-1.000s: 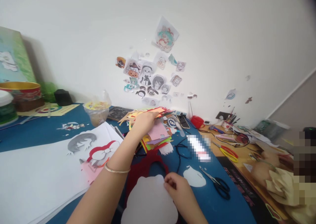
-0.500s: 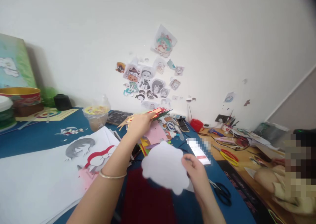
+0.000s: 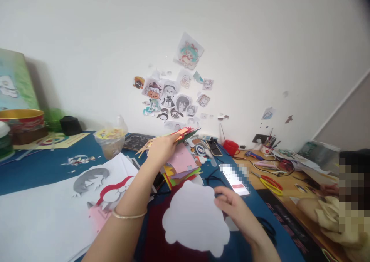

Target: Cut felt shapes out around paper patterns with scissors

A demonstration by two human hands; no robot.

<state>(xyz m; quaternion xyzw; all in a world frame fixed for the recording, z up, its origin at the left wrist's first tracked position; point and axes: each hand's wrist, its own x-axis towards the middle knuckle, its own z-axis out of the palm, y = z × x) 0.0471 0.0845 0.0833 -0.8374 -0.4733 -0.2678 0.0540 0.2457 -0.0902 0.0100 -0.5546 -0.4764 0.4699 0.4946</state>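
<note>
My left hand [image 3: 162, 148] reaches across the desk, its fingers closed over a bundle of coloured paper [image 3: 185, 133] with red, orange and green edges. Just below lie a pink sheet [image 3: 182, 158] and several other coloured sheets. Nearer me, my right hand [image 3: 232, 206] has thumb and fingers curled at the upper right edge of a white scalloped paper cutout [image 3: 195, 217]. Its plain side faces up, over a dark red sheet [image 3: 154, 235]. The fingertips partly overlap the edge of the cutout.
White sheets [image 3: 34, 215] with printed cutouts lie left, behind them a lidded cup [image 3: 110, 142]. A lit phone [image 3: 237, 183], black-handled scissors [image 3: 267, 229] and red-yellow scissors [image 3: 271, 184] are right. Another person [image 3: 323, 215] sits at the right edge. Paper pictures cover the wall.
The white cutout and my right hand have moved lower and nearer to me. My left hand stays at the coloured paper. The view has shifted slightly.
</note>
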